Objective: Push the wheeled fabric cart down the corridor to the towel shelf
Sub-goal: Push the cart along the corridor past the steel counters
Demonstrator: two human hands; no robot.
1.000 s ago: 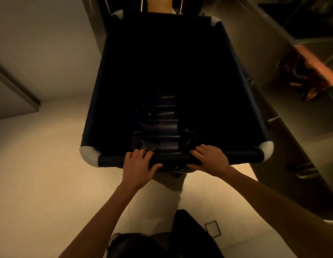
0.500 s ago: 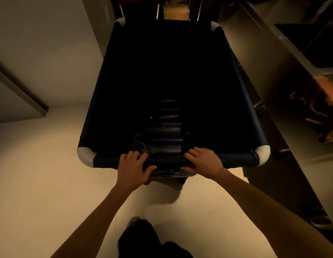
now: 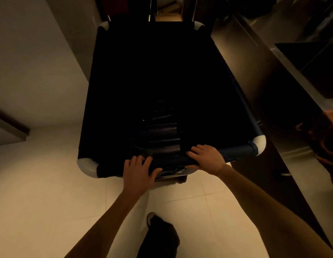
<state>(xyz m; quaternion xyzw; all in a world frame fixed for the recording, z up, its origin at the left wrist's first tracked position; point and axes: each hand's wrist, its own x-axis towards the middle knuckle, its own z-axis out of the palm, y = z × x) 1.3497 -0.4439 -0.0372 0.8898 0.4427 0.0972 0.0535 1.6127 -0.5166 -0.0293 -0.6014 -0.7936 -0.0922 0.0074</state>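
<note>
The dark blue fabric cart (image 3: pixel 238 151), with white corner caps, fills the middle of the head view. Its near rim bar is closest to me and slants up to the right. My left hand (image 3: pixel 138 169) grips that bar left of centre, fingers curled over the top. My right hand (image 3: pixel 206 158) grips it right of centre. The cart's inside is very dark; only folded dark fabric shows near the bottom. No towel shelf is visible.
A pale wall (image 3: pixel 31 62) and its corner stand close on the left of the cart. A steel counter (image 3: pixel 273 86) runs along the right, very near the cart's side. Pale tiled floor (image 3: pixel 50 202) lies below, with my dark shoe (image 3: pixel 160 231) stepping forward. A narrow opening (image 3: pixel 167 13) shows ahead.
The cart has rolled forward along the corridor and turned slightly, its near bar now slanting. Both hands kept their grip. My foot has stepped forward.
</note>
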